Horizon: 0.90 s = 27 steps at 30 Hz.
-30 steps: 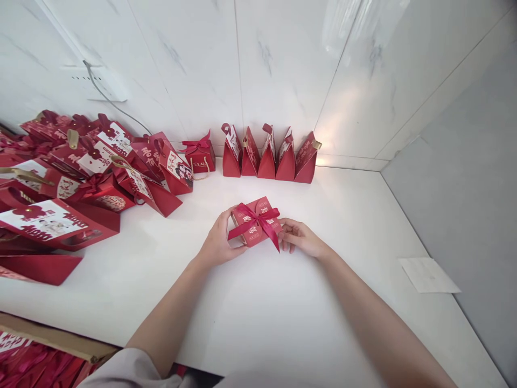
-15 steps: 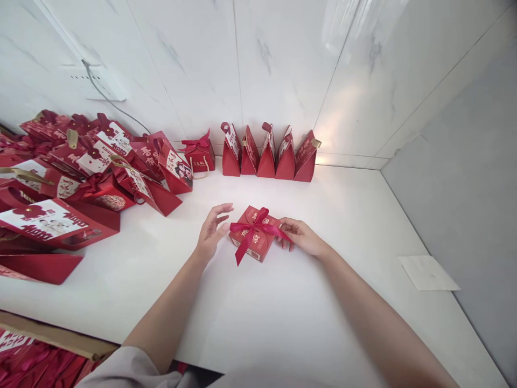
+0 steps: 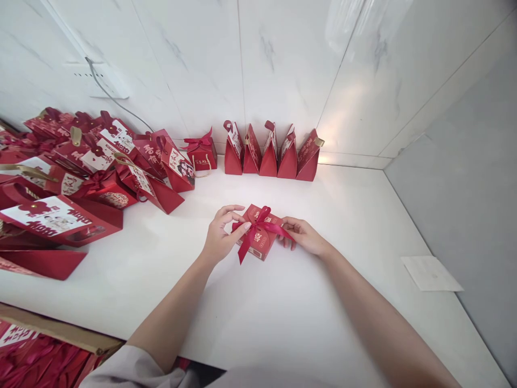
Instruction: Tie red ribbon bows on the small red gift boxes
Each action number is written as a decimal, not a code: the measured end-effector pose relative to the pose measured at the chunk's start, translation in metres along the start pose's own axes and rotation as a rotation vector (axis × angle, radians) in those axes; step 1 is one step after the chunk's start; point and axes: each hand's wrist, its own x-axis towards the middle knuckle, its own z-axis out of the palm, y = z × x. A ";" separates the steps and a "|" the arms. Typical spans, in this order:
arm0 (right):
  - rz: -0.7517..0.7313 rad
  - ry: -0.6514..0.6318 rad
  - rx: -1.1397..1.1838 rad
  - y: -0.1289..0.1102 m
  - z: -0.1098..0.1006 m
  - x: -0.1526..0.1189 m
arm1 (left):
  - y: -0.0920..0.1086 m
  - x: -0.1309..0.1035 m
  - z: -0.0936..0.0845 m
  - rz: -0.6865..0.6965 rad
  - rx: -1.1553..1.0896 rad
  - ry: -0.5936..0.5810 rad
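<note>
Ribbon handling in hand, apparently: left hand (image 3: 220,237) curved, thumb at ribbon (image 3: 270,227); right hand (image 3: 305,236) loosely curled at the box's right side. Can't tell if either pinches. Red box (image 3: 260,245) between hands, over white table (image 3: 258,318). Next move calls for light fingers. Box closed, contents hidden; carton (image 3: 60,331), lower left, holds red ribboned packs (image 3: 44,355)

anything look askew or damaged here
The left heap looks askew: its boxes lean and overlap at mixed angles, while the back row stands lined up. I see no clear damage or spill.
</note>
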 end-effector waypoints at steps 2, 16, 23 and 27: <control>0.000 0.001 -0.003 0.000 0.000 0.000 | -0.001 0.000 0.000 -0.055 -0.086 -0.004; -0.005 0.002 -0.012 0.004 -0.001 0.001 | -0.003 0.002 0.008 -0.267 -0.540 -0.002; 0.005 0.034 0.012 0.003 0.000 0.001 | -0.025 0.010 -0.008 -0.211 -0.290 0.141; 0.010 0.046 0.028 0.004 0.000 0.003 | -0.033 0.014 -0.027 -0.300 0.088 0.123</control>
